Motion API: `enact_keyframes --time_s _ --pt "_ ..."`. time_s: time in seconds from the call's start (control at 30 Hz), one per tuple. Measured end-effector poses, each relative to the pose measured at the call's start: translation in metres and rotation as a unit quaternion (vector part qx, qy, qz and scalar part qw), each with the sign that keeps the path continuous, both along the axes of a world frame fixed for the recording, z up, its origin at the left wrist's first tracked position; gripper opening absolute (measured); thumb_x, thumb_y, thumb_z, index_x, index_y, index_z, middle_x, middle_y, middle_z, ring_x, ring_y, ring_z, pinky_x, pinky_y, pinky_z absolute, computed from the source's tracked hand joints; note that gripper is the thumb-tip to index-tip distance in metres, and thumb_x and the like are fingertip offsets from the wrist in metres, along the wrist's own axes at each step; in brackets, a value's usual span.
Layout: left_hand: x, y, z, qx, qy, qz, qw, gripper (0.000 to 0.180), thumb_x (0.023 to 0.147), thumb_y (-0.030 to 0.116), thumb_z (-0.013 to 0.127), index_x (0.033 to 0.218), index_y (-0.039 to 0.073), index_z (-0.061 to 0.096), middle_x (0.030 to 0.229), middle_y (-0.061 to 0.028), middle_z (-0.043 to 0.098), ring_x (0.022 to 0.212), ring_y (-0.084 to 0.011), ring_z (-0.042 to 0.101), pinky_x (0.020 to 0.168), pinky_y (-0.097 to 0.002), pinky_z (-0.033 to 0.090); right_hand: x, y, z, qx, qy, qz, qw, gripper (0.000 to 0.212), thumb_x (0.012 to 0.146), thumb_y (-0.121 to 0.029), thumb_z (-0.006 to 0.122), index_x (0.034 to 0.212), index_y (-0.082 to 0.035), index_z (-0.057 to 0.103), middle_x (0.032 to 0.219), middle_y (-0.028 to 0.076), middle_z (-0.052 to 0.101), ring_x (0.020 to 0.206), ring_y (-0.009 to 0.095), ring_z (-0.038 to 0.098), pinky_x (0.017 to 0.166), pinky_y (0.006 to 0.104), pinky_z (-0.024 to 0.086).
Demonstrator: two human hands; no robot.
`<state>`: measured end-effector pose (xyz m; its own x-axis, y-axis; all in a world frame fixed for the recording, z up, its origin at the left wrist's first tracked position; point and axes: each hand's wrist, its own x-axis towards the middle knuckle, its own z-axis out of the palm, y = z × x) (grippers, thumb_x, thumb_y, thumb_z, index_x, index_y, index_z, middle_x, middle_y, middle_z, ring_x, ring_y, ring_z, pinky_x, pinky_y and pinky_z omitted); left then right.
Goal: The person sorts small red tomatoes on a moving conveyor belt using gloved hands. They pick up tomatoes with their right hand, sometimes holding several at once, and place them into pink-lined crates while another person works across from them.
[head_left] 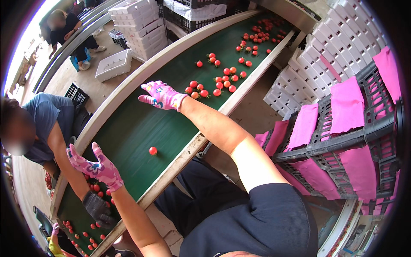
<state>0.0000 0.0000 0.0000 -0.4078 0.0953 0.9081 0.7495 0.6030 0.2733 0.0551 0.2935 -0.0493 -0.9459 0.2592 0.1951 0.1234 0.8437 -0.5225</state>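
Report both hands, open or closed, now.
Left hand: open, nothing visible in its grasp.
Right hand: open, nothing visible in its grasp.

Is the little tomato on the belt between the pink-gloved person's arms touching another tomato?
No, that tomato lies alone, with bare green belt showing all around it.

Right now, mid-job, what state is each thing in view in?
Left hand: gloved, open, no tomato visible in it
Right hand: gloved, open, no tomato visible in it
Green belt: partly covered; running or stopped, cannot tell
Tomatoes: loose, scattered
Co-worker's dark-gloved hand: lowered to the belt, grip unclear
White crates at right: stacked
Black crates at right: stacked
Pink sheets: hanging over the black crates' sides
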Motion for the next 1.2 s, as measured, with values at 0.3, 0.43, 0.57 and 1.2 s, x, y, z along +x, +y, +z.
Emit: enact_keyframes --time_s 0.3,0.43,0.57,1.2 --pt "0.005 -0.001 0.008 -0.001 -0.04 -0.007 0.999 0.058 0.089 0.012 0.069 0.141 0.005 0.046 0.141 -0.0154 0.046 0.13 -0.0298 0.045 0.109 -0.0426 0.035 -0.003 -0.009 0.0 0.0 0.001 0.012 1.0 0.075 0.096 -0.062 0.044 0.143 -0.003 0.044 0.141 0.022 0.049 0.131 0.039 0.044 0.111 0.0457 0.035" --pt "0.007 0.0 0.006 0.004 -0.053 -0.019 0.998 0.057 0.088 0.011 0.069 0.141 0.005 0.046 0.141 -0.0153 0.046 0.132 -0.0299 0.043 0.11 -0.0426 0.033 0.002 -0.009 0.001 -0.001 -0.015 0.009 1.0 0.075 0.096 -0.061 0.044 0.144 -0.004 0.043 0.141 0.021 0.049 0.131 0.039 0.044 0.111 0.0456 0.035" --pt "0.01 0.009 0.006 0.009 -0.05 -0.029 0.998 0.057 0.088 0.009 0.068 0.14 0.005 0.047 0.141 -0.0156 0.046 0.133 -0.03 0.042 0.111 -0.043 0.032 0.008 -0.006 0.005 0.003 -0.027 0.009 1.0 0.074 0.096 -0.061 0.044 0.144 -0.004 0.042 0.141 0.021 0.048 0.132 0.039 0.044 0.111 0.0456 0.035" --pt "0.018 0.008 0.004 0.054 -0.137 -0.032 0.989 0.068 0.076 0.017 0.069 0.137 -0.001 0.044 0.142 -0.0266 0.036 0.132 -0.0428 0.036 0.111 -0.049 0.028 0.022 -0.001 -0.005 0.047 -0.029 0.088 0.995 0.053 0.097 -0.031 0.059 0.142 -0.005 0.046 0.144 0.018 0.046 0.136 0.033 0.04 0.113 0.0402 0.032"
